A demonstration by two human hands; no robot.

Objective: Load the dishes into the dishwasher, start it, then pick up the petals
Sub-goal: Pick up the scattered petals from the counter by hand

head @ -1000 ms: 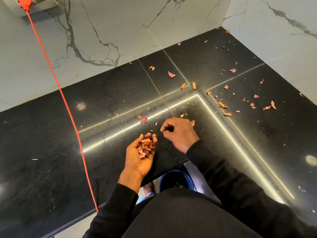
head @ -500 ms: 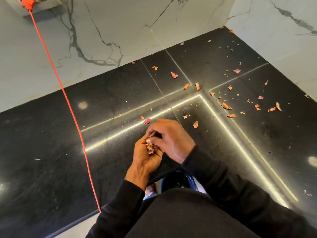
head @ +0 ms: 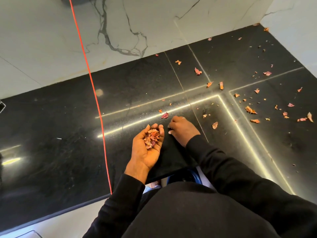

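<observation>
Since half a second ago, the right hand has been drawn off the left hand and is now set just to its right, knuckles up, over the black desk. Its fingers are curled downward; whether anything is pinched beneath them cannot be told. The left hand is held palm up at the lower centre of the frame, its fingers cupped round a heap of gathered petals. A dark red petal is seen just above the right hand, and loose petals are scattered across the desk toward the right edge and upper right corner. An orange cord is run from the top of the frame down to the desk's near edge, left of the hands.
</observation>
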